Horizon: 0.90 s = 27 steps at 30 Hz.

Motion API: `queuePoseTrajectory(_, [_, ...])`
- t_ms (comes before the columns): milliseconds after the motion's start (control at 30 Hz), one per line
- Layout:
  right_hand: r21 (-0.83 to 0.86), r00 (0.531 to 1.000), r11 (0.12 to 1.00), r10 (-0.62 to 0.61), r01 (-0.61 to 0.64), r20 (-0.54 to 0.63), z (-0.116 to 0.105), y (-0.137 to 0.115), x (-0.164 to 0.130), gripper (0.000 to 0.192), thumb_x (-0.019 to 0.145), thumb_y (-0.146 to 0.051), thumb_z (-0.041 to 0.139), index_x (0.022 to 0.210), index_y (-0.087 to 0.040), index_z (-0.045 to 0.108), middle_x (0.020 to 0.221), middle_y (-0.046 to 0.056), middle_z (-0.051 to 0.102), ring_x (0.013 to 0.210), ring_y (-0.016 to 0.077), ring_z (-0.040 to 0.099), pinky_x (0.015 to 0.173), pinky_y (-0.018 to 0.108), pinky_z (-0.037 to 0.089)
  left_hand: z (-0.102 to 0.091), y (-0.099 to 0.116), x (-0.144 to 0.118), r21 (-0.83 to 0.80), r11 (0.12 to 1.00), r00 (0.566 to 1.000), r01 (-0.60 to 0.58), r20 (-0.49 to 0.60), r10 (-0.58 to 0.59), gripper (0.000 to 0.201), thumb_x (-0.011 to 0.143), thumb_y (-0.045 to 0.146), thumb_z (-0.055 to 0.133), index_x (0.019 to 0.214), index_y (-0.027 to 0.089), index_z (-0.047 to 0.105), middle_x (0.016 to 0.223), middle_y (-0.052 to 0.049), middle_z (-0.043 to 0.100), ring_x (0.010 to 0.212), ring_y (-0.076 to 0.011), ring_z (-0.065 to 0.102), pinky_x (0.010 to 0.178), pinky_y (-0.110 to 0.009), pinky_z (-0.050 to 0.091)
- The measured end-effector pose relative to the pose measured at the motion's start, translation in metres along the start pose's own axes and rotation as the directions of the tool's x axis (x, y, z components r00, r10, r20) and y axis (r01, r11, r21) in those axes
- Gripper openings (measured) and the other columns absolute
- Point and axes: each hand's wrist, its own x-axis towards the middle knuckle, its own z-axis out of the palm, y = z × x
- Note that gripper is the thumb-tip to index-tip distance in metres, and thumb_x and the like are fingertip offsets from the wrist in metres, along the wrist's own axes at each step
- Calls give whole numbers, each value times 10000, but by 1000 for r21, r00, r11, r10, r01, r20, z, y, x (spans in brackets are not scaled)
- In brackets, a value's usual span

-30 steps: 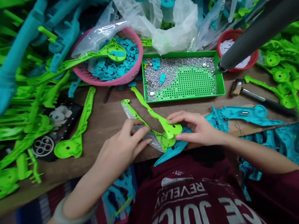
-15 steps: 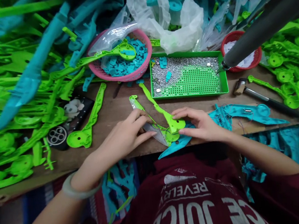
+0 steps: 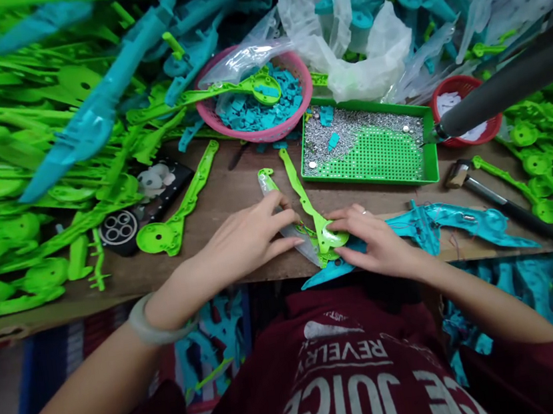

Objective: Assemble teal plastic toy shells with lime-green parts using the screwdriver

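1. Left hand [image 3: 245,238] lies flat, fingers pressing one green plastic arm [image 3: 275,197] at the bench's [image 3: 234,192] near edge.
2. Right hand [image 3: 376,238] pinches the round end of the second green arm [image 3: 306,200].

Single head view, looking forward and steeply down, close over wooden bench [image 3: 215,201] edge.

1. Maroon T-shirt [image 3: 357,372] with short sleeves, printed in white block letters reading "JUICE" and "REVERLY", with a white swoosh-like mark above them.
2. Pale grey-green bangle [image 3: 152,323] worn on the left wrist.
3. Forearms bare.
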Motion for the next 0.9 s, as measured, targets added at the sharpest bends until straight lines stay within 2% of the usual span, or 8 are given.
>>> queuePoseTrajectory(67, [9,1000,1000,6,-6,2,0,0,0,261,949,-249,579,1202,-188,586,1221,140,693,1183,256,645,1063,488,486,0,0,0,-25,1000,1000,-14,-19,14,328,987,486,534,1130,213,643,1152,-94,548,892,-226,622,747,-342,516])
queuePoseTrajectory(267, [30,1000,999,-15,15,-6,0,0,2,240,959,-241,557,1192,-184,566,1198,143,697,1129,253,660,1002,476,510,1,-10,5,-254,961,993,-113,-49,103,327,1000,494,517,1128,212,625,1091,-59,599,991,-221,616,868,-346,496])
queuePoseTrajectory(467, [24,1000,1000,-19,19,-22,3,3,0,223,956,-244,570,1165,-168,571,1208,155,686,1162,255,641,1015,468,506,-1,-21,9,-324,945,998,-43,-57,26,469,932,611,581,1121,182,582,890,-18,598,740,-166,583,677,-283,486])
queuePoseTrajectory(600, [26,999,999,-24,25,-28,6,4,-3,233,961,-241,563,1172,-144,582,1237,166,678,1161,258,634,1034,470,498,-4,-21,6,-296,953,997,-67,-44,57,448,932,595,590,1112,184,585,917,-28,597,734,-163,586,647,-280,498])
queuePoseTrajectory(700, [37,999,999,-32,33,-24,6,5,-4,221,970,-237,547,1164,-137,585,1254,166,670,1165,248,626,1055,460,485,-4,-21,0,-179,973,990,-143,-15,143,393,969,516,567,1178,183,563,1121,-91,615,934,-208,646,763,-313,546])
queuePoseTrajectory(800, [49,999,998,-25,27,-27,7,6,-4,204,972,-233,537,1145,-140,595,1254,161,664,1161,248,615,1036,448,495,0,-23,-7,116,964,964,-240,-90,251,269,1009,366,527,1178,160,569,1184,-131,628,1028,-237,654,819,-339,552])
queuePoseTrajectory(900, [59,997,997,-48,51,-54,8,7,-4,184,962,-216,546,1119,-139,603,1225,153,671,1121,242,615,1016,438,505,6,-27,-12,390,849,882,-357,-160,444,202,1005,186,502,1177,143,597,1131,-133,696,910,-207,672,746,-314,536])
